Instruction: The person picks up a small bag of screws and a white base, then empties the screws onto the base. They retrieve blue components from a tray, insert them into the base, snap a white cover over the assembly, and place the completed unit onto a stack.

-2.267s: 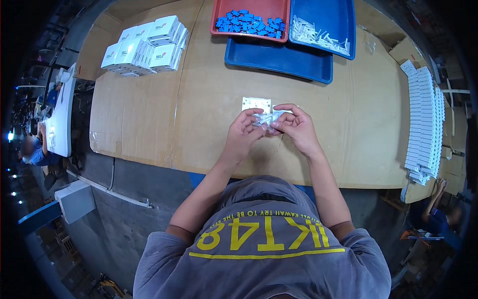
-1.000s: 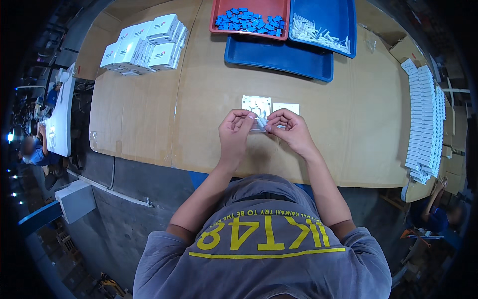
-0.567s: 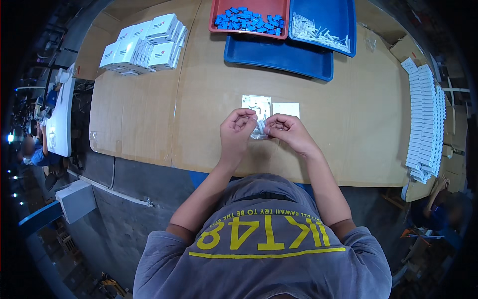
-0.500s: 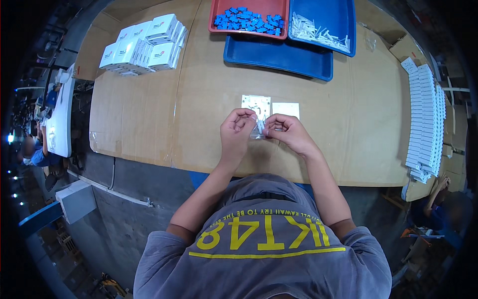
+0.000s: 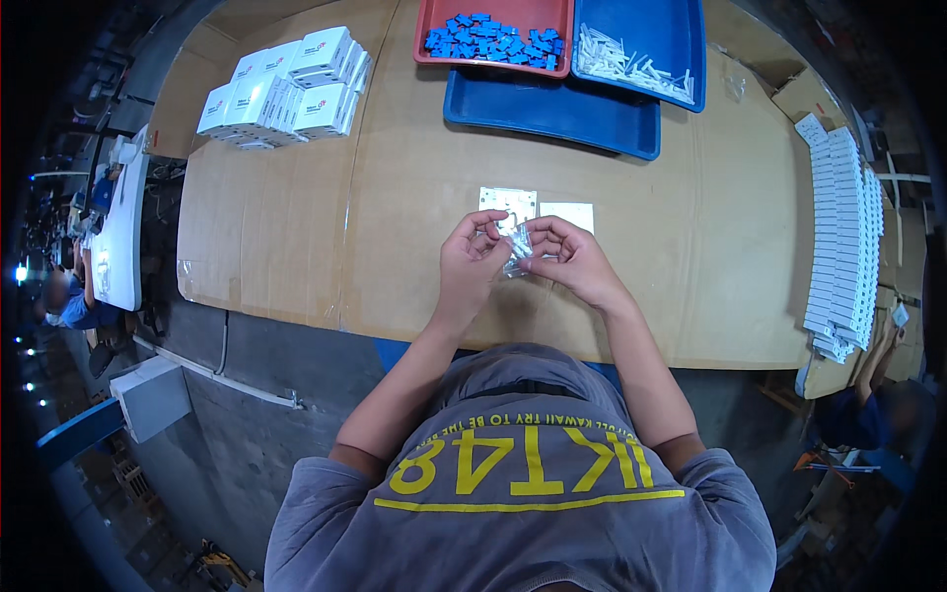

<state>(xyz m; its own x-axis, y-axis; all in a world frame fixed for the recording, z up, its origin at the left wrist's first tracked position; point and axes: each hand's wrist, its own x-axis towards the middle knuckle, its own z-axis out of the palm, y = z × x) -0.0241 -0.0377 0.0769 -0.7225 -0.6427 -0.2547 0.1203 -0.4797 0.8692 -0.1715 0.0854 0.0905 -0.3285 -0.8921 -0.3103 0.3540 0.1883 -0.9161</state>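
Between my hands is a small clear plastic bag (image 5: 515, 259) with white pieces in it, too small to make out. My left hand (image 5: 468, 255) pinches its left side between thumb and fingers. On the other side, the thumb and fingers of my right hand (image 5: 574, 264) close on the bag. Just beyond my left fingers lies a white square plate (image 5: 523, 196) with cut-outs, its near part hidden by my hand and the bag. A plain white flat piece (image 5: 577, 211) rests right of it, partly behind my right hand.
Stacked white boxes (image 5: 271, 94) stand at the far left of the cardboard-covered table (image 5: 414, 197). At the back are a red tray (image 5: 422, 39) of blue parts, a blue tray (image 5: 698, 59) of white sticks and another blue tray (image 5: 552, 113). White pieces (image 5: 838, 237) line the right edge.
The bag has tilted and spread between my fingers, so more of it shows. My hands have shifted only slightly. At the far right another person's hand has risen, holding something white.
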